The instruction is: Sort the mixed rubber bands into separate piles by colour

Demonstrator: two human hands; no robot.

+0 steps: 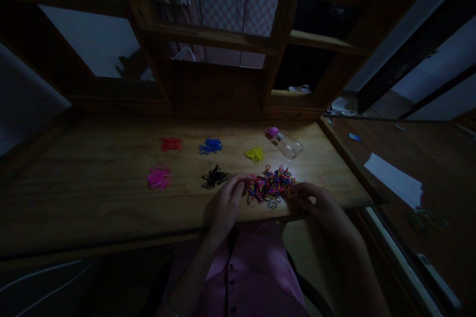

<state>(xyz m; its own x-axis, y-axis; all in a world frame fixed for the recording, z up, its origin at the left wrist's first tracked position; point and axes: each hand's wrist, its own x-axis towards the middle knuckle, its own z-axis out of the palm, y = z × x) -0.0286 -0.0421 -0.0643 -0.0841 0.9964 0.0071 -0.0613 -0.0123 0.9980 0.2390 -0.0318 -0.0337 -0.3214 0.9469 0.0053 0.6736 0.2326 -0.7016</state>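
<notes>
A mixed pile of coloured rubber bands (273,185) lies near the front edge of the wooden desk. At its left side, my left hand (228,198) has its thumb and forefinger closed around a reddish band. My right hand (314,200) is at the pile's right side with fingers curled together; what they pinch is too dim to make out. Single-colour heaps lie around: black bands (214,177) beside my left hand, yellow bands (255,154) behind the pile, blue bands (210,146), red bands (171,144) and pink bands (159,177) farther left.
A clear bottle with a pink cap (288,144) lies on its side behind the pile. Wooden shelving (219,89) rises at the desk's back. To the right, beyond a raised edge, white paper (394,178) rests on a brown surface. The room is dim.
</notes>
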